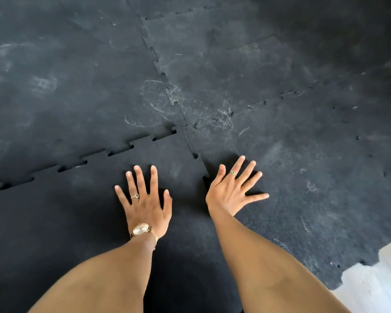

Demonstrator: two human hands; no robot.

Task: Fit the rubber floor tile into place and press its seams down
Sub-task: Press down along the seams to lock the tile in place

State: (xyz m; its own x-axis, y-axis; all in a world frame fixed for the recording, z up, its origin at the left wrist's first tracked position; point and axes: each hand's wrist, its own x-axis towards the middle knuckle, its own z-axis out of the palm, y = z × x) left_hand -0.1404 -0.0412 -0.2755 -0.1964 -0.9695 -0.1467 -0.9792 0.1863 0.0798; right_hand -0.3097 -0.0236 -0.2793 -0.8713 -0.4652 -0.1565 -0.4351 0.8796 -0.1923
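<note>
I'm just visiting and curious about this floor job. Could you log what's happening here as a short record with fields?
surface: black interlocking rubber tile among fitted neighbours
left hand: flat on the tile, fingers spread, wearing a ring and watch
right hand: flat, fingers spread, beside the seam
seam state: small gaps visible along the far-left joint
uncovered floor: pale patch, lower right

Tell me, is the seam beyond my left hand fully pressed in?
Not fully: dark open gaps show along that seam beyond the left hand.
</note>
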